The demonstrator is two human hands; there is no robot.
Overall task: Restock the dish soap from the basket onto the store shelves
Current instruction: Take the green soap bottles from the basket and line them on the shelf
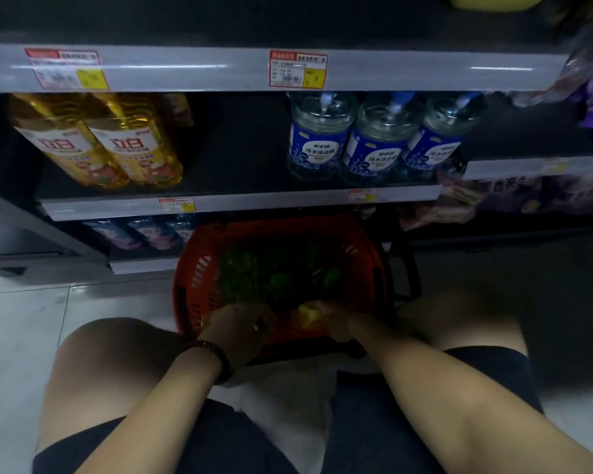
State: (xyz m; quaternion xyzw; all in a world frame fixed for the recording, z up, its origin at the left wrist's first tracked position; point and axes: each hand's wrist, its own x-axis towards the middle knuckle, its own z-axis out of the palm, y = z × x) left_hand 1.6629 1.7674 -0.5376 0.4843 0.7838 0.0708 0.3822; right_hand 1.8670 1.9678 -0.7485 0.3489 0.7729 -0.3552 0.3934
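While you are crouching before the shelves, both of your hands are reaching down into the red basket (pixel 367 248), which is sitting on the floor between your knees and the lowest shelf.

Left hand (pixel 238 325): it is dipping over the near rim, knuckles up. Its fingertips are hiding below the back of the hand, so I cannot tell whether they are gripping anything.

Right hand (pixel 338 323): its fingers are curling round a yellow item (pixel 309 315) at the near wall of the basket. Blur is preventing me from saying whether this is a soap bottle or only its cap.

Stock: the green bottles (pixel 281 280) are lying deeper in the basket, straight ahead of both sets of fingers, towards the shelves. The dark is obscuring their long axis.

Relation governing the coming move: the green bottles are sitting nearer your left hand than your right, and the right is already occupied. In my judgement the left hand is the one to take the next bottle, by pushing forward and down.

Destination: a gap is showing on the middle shelf (pixel 240 206), between the yellow bottles (pixel 117 145) and the blue-labelled bottles (pixel 374 145), up and ahead of the basket.
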